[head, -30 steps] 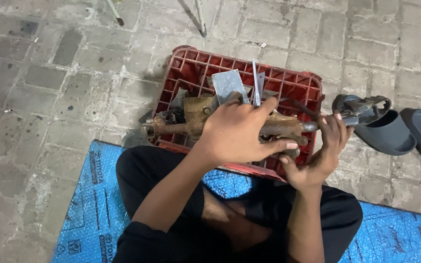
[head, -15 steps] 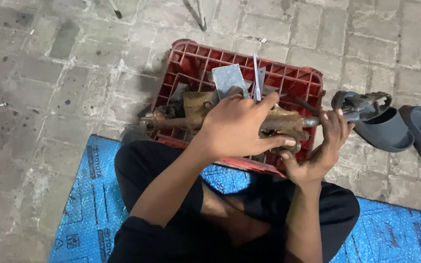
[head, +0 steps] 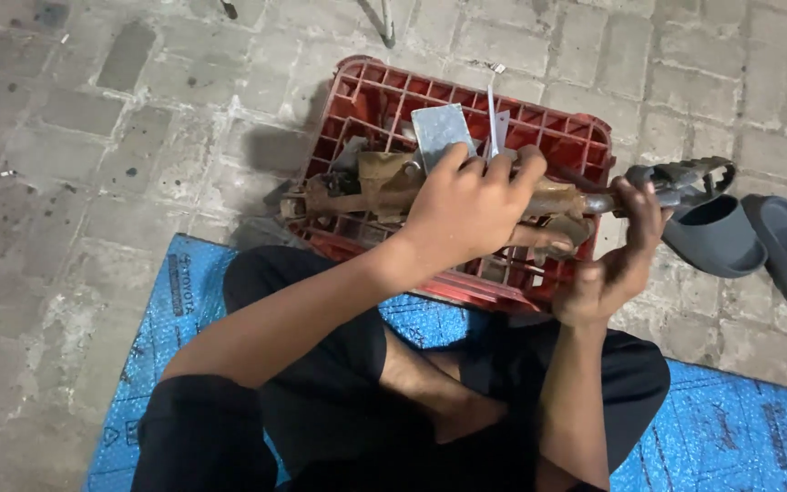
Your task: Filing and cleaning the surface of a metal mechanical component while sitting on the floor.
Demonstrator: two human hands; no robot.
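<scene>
My left hand (head: 466,205) is closed in a grip over the middle of the rusty metal assembly (head: 384,187), and my right hand (head: 617,269) grips its rod end (head: 598,202) from below. Since a second ago neither hand has let go; the part has hardly shifted and lies across the red crate (head: 357,100). Grey sandals (head: 730,232) sit beside it, the blue mat (head: 175,319) under me.
</scene>
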